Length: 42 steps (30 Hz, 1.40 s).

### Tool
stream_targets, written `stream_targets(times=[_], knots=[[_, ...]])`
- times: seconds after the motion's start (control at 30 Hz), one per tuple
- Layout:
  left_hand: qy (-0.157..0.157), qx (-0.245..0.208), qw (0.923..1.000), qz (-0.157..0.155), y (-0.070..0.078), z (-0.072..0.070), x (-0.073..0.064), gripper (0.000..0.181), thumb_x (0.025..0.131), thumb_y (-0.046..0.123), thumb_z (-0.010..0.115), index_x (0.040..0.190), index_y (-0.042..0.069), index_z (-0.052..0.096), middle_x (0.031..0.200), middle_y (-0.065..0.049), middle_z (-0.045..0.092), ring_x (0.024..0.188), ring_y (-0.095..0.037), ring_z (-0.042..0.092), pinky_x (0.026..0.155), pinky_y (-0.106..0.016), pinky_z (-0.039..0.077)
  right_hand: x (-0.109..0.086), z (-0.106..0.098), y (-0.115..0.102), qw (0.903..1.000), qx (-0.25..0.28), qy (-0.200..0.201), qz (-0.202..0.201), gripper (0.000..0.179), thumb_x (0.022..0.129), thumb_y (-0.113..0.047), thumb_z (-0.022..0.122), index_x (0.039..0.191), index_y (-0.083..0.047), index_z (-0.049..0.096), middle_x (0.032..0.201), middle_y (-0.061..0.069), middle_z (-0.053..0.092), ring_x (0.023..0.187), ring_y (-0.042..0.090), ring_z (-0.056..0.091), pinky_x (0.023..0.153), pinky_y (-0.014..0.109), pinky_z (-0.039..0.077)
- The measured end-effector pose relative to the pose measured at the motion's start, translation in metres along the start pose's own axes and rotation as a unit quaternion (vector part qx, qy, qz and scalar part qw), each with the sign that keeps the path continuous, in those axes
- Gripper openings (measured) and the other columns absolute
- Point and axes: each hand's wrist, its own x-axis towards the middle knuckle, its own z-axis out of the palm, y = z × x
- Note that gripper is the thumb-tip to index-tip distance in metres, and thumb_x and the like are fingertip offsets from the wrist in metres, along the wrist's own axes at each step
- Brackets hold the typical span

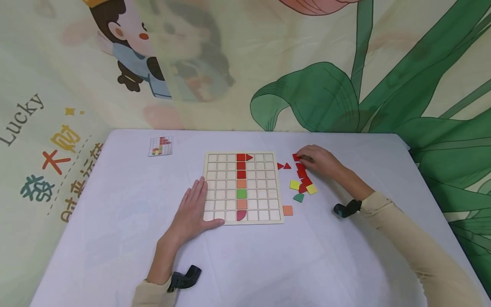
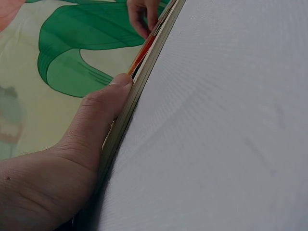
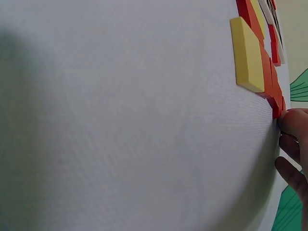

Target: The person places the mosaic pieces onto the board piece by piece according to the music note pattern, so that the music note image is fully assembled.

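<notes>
A wooden grid board (image 1: 226, 194) lies flat on the table. One column of it holds red, orange and green tiles, with a dark pink rounded piece (image 1: 241, 215) at the bottom and a red triangle (image 1: 249, 157) beside the top square. My left hand (image 1: 188, 209) rests along the board's left edge, fingers straight, its thumb (image 2: 103, 106) at the near edge. To the right of the board, my right hand (image 1: 320, 160) pinches a red square tile (image 1: 295, 157) at the far end of a row of red tiles (image 1: 301, 174); in the right wrist view its fingertips are at the row's end.
Near the red row lie yellow tiles (image 1: 294, 184), a green piece (image 1: 298, 198), and red triangles (image 1: 287, 166). An orange tile (image 1: 287, 210) sits against the board's right edge. A pattern card (image 1: 160, 146) lies at the back left of the white table (image 1: 115, 238).
</notes>
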Motion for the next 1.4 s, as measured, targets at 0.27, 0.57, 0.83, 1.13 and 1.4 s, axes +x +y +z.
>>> stream_targets(times=[0.27, 0.57, 0.83, 1.13, 1.4], knots=[[-0.004, -0.003, 1.0, 0.001, 0.002, 0.0, 0.001, 0.119, 0.073, 0.053, 0.078, 0.154, -0.001, 0.011, 0.165, -0.016, 0.006, 0.153, -0.033, 0.005, 0.123, -0.052, 0.011, -0.001, -0.002, 0.001, 0.9998, -0.015, 0.013, -0.001, 0.031, 0.086, -0.011, 0.073, 0.116, -0.007, 0.068, 0.117, 0.012, 0.067, 0.113, 0.029, 0.06, 0.094, 0.043, 0.055], [-0.01, 0.001, 0.9999, -0.004, -0.001, 0.0, 0.001, 0.119, 0.073, 0.056, 0.076, 0.155, 0.0, 0.01, 0.165, -0.015, 0.005, 0.153, -0.033, 0.004, 0.124, -0.051, 0.01, 0.026, -0.007, -0.043, 0.9932, 0.102, 0.039, -0.04, 0.026, 0.087, -0.014, 0.068, 0.112, -0.007, 0.069, 0.111, 0.01, 0.064, 0.1, 0.024, 0.06, 0.083, 0.04, 0.058], [-0.009, 0.0, 1.0, -0.005, 0.0, -0.001, 0.001, 0.119, 0.073, 0.056, 0.077, 0.155, 0.0, 0.01, 0.165, -0.014, 0.005, 0.153, -0.032, 0.003, 0.124, -0.051, 0.01, 0.057, 0.009, -0.102, 0.9827, 0.051, -0.055, -0.169, 0.02, 0.09, -0.016, 0.067, 0.107, -0.007, 0.073, 0.106, 0.01, 0.063, 0.095, 0.022, 0.057, 0.084, 0.031, 0.057], [-0.014, 0.004, 0.9998, -0.011, 0.0, -0.002, 0.002, 0.119, 0.073, 0.055, 0.077, 0.155, 0.001, 0.01, 0.165, -0.015, 0.005, 0.153, -0.033, 0.003, 0.124, -0.052, 0.01, 0.068, 0.02, -0.11, 0.9646, 0.007, -0.044, -0.26, 0.019, 0.09, -0.014, 0.069, 0.104, -0.003, 0.072, 0.108, 0.012, 0.066, 0.1, 0.023, 0.061, 0.091, 0.031, 0.056], [-0.01, 0.002, 0.9999, -0.006, 0.0, -0.001, 0.001, 0.119, 0.073, 0.054, 0.077, 0.155, 0.0, 0.01, 0.165, -0.015, 0.005, 0.153, -0.033, 0.004, 0.123, -0.052, 0.01, 0.061, 0.028, -0.116, 0.973, -0.017, -0.035, -0.228, 0.02, 0.091, -0.013, 0.067, 0.107, -0.004, 0.072, 0.111, 0.011, 0.065, 0.103, 0.022, 0.061, 0.09, 0.029, 0.056]])
